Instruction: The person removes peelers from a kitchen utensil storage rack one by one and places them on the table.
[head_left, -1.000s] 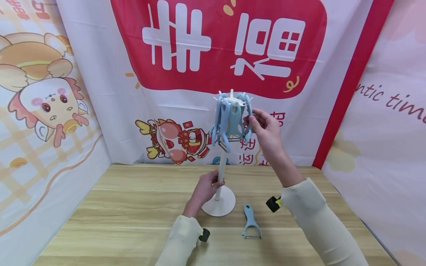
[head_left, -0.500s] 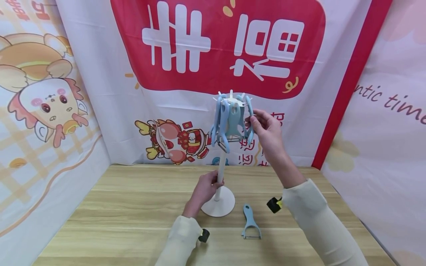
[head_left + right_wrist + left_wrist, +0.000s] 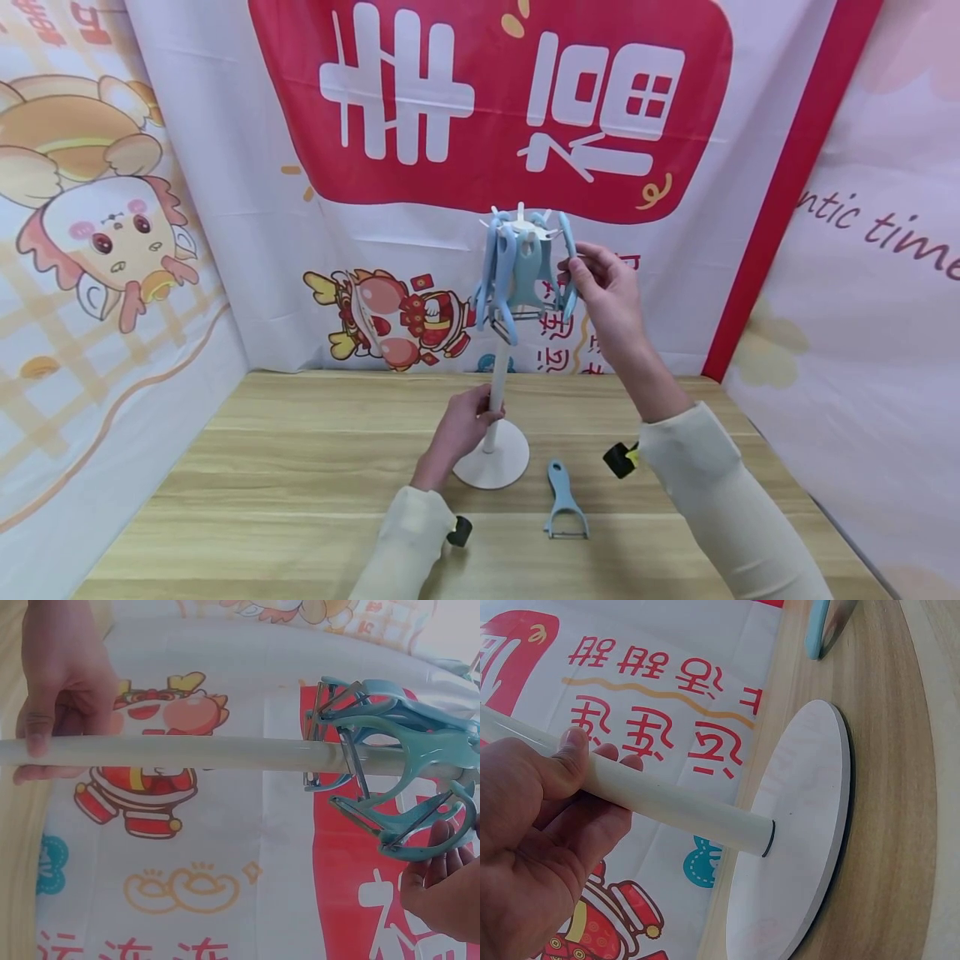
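Note:
A white stand with a round base (image 3: 491, 471) and an upright pole (image 3: 501, 354) stands on the table. Several light blue Y-shaped peelers (image 3: 507, 262) hang from the hooks round its top. My left hand (image 3: 462, 427) grips the pole above the base; in the left wrist view, thumb and fingers wrap the pole (image 3: 675, 801). My right hand (image 3: 611, 292) pinches the handle of a peeler (image 3: 568, 242) at the stand's right side. That peeler leans outward from the others; whether its hole is still on a hook I cannot tell. The blade end points down.
Another light blue peeler (image 3: 564, 500) lies on the wooden table (image 3: 300, 467), right of the base and nearer me, blade end towards me. Printed cloths (image 3: 420, 225) hang behind and at both sides.
My right hand has moved slightly to the right, drawing the pinched peeler outward from the top of the stand. My left hand and the peeler on the table stay in place.

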{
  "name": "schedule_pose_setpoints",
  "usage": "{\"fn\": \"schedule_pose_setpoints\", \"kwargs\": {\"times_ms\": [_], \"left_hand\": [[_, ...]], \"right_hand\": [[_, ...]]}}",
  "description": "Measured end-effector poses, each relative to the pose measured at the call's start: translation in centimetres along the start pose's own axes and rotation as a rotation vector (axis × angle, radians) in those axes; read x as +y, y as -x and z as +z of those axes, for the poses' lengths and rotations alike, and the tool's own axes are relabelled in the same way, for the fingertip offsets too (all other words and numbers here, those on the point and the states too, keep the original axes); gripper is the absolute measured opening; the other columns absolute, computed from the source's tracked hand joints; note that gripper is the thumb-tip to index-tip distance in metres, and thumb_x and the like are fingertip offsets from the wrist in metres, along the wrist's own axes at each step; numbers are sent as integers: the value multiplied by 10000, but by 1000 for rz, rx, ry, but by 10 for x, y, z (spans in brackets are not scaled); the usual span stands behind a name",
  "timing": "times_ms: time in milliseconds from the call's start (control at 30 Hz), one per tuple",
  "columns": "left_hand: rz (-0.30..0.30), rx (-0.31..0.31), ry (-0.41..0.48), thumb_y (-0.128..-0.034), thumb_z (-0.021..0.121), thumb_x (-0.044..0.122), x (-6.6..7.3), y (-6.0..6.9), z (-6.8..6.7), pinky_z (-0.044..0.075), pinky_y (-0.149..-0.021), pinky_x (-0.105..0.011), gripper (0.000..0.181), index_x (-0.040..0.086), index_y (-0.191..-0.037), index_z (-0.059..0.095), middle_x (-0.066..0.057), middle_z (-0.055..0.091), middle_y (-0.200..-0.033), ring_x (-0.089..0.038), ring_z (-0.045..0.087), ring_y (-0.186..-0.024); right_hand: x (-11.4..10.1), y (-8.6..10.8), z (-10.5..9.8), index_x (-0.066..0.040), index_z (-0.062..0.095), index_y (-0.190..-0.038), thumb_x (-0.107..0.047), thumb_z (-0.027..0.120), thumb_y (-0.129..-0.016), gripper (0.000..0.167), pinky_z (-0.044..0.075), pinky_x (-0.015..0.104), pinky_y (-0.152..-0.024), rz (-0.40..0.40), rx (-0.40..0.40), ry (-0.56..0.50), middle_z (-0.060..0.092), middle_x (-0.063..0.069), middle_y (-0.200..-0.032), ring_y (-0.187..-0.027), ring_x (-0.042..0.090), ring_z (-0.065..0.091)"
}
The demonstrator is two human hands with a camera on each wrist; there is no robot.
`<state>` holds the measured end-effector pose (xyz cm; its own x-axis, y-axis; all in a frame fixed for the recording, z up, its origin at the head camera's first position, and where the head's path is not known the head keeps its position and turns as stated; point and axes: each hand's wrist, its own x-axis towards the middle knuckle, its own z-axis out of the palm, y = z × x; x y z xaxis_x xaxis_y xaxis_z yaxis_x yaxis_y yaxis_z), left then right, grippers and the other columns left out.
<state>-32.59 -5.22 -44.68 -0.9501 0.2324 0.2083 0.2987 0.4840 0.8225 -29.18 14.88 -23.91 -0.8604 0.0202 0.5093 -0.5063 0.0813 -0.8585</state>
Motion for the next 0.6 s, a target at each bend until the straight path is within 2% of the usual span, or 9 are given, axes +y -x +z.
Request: {"fn": "schedule_pose_setpoints", "kwargs": {"times_ms": [367, 600], "left_hand": [[-9, -9, 20, -956, 649, 79, 3, 1, -1, 575, -961, -495, 112, 140, -1047, 674, -39, 724, -1005, -228, 699, -1011], [-32, -16, 24, -954, 655, 86, 1, 1, -1, 570, -969, -502, 118, 156, -1048, 672, -29, 720, -1009, -221, 690, -1005]], "right_hand": [[0, -1, -2, -64, 535, -1370, -205, 577, -1010, 388, 539, 262, -1019, 1, 13, -7, 642, -3, -1101, -1036, 157, 654], [5, 1, -2, -81, 540, -1364, -240, 599, -996, 405, 522, 251, -1034, -6, 16, -26, 640, 6, -1127, -1093, 204, 644]]}}
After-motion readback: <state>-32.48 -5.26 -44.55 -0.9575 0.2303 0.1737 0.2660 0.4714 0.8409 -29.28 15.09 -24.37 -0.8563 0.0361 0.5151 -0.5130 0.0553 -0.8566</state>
